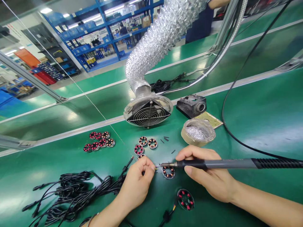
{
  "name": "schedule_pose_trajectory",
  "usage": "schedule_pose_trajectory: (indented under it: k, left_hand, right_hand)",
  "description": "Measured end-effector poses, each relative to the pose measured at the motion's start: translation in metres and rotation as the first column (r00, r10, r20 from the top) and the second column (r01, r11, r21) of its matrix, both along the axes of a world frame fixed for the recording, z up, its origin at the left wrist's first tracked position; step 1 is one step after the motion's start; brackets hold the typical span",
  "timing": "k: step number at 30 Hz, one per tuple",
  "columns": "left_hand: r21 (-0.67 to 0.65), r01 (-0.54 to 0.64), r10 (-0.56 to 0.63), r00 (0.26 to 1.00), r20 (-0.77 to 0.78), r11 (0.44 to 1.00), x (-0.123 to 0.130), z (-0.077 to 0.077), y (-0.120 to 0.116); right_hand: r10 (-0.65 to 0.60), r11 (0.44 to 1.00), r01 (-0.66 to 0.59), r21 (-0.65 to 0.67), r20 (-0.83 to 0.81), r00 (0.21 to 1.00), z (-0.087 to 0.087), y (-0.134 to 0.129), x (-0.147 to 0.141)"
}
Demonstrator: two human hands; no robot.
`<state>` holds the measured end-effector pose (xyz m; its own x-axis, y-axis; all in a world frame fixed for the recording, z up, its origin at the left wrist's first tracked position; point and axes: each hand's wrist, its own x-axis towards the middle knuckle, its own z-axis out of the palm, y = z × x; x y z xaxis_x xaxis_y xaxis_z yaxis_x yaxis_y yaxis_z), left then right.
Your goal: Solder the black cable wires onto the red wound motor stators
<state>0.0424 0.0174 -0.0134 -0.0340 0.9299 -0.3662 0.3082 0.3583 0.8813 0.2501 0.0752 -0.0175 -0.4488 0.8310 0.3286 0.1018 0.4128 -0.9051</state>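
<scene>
My right hand grips a grey and black soldering iron, its metal tip pointing left. Thin wires stick out from the pinched fingertips of my left hand and meet the iron's tip. Just below the tip lies a round copper-wound stator. Closer to me is a stator with red windings, beside a black cable with coloured wire ends. Several more stators rest beyond my left hand. A bundle of black cables spreads out left of that hand.
A fan-faced extractor hangs from a silver duct above the green bench. Behind my right hand are a tub of metal shavings and a black iron stand. More stators sit at left; a black cord loops at right.
</scene>
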Motion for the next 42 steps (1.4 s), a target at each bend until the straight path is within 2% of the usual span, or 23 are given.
schedule_pose_trajectory:
  k: [9, 17, 31, 42]
  left_hand:
    - [-0.009, 0.02, -0.02, 1.0, -0.023, 1.0, 0.001, 0.0, 0.0]
    - [-0.007, 0.039, -0.039, 0.999, -0.025, 0.999, 0.0, -0.002, -0.001]
    - [-0.004, 0.049, -0.049, 0.998, -0.046, 0.999, 0.0, -0.002, -0.001]
    - [0.004, 0.045, -0.045, 0.998, -0.039, 0.999, 0.0, 0.001, 0.0]
  right_hand:
    - [0.022, 0.999, -0.02, 0.042, -0.036, 0.999, 0.002, -0.001, -0.003]
    - [0.043, 0.991, -0.043, 0.124, 0.001, 0.999, 0.008, -0.006, -0.005]
    - [0.033, 0.979, -0.015, 0.205, -0.083, 0.996, 0.012, -0.01, -0.007]
    - [0.038, 0.954, -0.03, 0.299, -0.022, 0.999, 0.002, -0.005, -0.007]
